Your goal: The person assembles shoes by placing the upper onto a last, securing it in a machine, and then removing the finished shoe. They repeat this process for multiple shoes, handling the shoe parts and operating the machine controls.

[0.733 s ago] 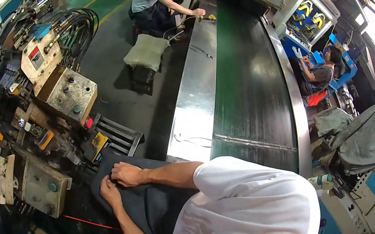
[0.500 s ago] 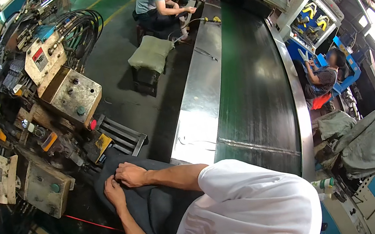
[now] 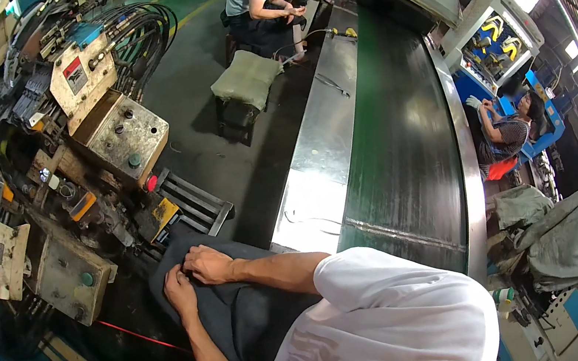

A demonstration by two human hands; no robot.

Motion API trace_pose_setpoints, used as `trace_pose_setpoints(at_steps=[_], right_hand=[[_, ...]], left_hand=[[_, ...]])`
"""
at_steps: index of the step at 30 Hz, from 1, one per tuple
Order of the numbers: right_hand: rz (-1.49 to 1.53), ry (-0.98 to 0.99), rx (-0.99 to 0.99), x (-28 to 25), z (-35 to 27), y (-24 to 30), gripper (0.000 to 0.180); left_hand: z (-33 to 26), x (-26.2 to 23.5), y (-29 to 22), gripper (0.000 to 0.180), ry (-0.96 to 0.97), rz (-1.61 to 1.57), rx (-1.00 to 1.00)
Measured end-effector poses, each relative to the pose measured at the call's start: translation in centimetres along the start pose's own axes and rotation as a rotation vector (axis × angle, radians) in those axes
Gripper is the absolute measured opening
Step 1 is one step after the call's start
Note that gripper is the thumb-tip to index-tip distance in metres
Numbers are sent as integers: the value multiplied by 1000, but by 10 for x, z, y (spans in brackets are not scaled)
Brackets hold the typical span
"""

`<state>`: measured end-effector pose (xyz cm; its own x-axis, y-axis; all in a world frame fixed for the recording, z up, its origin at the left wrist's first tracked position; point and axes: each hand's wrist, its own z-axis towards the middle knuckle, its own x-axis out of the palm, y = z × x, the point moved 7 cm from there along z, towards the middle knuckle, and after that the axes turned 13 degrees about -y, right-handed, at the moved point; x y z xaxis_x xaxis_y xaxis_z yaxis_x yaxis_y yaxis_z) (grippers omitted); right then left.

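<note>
My left hand (image 3: 181, 295) and my right hand (image 3: 209, 265) rest close together on my dark trousers (image 3: 248, 310), over the knee. The right hand's fingers are bent, and their tips meet the left hand's fingertips. On the left hand the fingers curl inward as well. Whether anything small sits between the fingertips is hidden from view. Just beyond the knee stands a yellow-and-dark machine part (image 3: 165, 212) beside a black metal frame (image 3: 196, 198); neither hand touches them.
Worn machines with a control box (image 3: 124, 139) and hoses stand at left. A green conveyor belt (image 3: 401, 156) with a metal edge runs along the right. Ahead are a cushioned stool (image 3: 244, 82) and a seated person (image 3: 260, 9). Another person (image 3: 509, 129) sits beyond the belt.
The whole view has shifted slightly, so the surroundings sit a little farther right. My hands stay together on the knee, nearly unchanged. The person beyond the belt has changed head and arm position.
</note>
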<state>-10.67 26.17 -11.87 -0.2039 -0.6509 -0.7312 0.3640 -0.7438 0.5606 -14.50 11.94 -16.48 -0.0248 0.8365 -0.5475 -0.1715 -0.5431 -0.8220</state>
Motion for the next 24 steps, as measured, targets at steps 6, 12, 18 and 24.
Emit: trace_pose_setpoints(at_steps=[6, 12, 18, 24], right_hand=[[9, 19, 34, 0, 1, -6, 22], [32, -34, 4, 4, -2, -1, 22], [5, 8, -2, 3, 1, 0, 22], [-22, 24, 7, 5, -1, -1, 22]], left_hand=[[3, 4, -6, 26, 6, -21, 27], [0, -1, -4, 26, -12, 41, 44], [0, -1, 3, 26, 3, -30, -50], [3, 1, 3, 27, -21, 15, 82]])
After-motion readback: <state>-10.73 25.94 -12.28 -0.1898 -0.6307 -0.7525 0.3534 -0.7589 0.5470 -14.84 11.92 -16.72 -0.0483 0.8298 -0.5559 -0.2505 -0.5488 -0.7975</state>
